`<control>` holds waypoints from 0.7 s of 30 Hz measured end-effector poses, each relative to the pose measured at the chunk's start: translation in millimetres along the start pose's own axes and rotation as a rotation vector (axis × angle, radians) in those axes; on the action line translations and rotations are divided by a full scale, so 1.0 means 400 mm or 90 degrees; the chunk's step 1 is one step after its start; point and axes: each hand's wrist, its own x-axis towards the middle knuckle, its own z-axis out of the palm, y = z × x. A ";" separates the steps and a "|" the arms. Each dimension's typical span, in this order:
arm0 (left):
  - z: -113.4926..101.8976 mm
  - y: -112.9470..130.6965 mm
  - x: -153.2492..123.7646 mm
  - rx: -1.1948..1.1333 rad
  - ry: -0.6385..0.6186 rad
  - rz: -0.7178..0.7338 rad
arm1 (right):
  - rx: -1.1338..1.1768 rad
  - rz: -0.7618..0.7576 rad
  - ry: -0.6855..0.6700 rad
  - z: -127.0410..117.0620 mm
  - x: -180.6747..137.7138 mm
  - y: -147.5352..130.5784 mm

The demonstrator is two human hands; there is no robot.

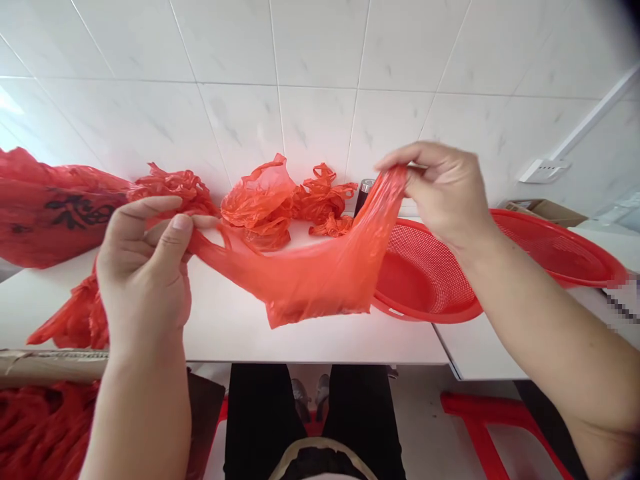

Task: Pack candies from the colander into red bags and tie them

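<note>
Left hand (145, 267) and right hand (445, 190) pinch opposite ends of red bag (320, 283); perforated basket (447, 280) sits below right grip.

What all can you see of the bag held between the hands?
The bag is thin, glossy, orange-red, seemingly plastic film. It hangs stretched sideways above the white table, sagging in the middle, its lower edge fairly straight between two corners. Its left end narrows to strips, one looped like a handle, pinched by the left hand; its right end, bunched and creased, rises higher to the right hand. From this view it hides part of one basket. Contents can't be told.
</note>
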 end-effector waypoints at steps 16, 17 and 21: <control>-0.066 -0.027 0.198 0.347 -0.433 -0.317 | 0.148 0.214 0.055 -0.002 0.001 0.118; -0.048 -0.029 0.194 0.236 -0.416 -0.343 | 0.157 0.222 0.052 -0.005 0.002 0.121; 0.027 -0.035 0.189 -0.083 -0.390 -0.398 | 0.179 0.239 -0.007 -0.017 0.018 0.115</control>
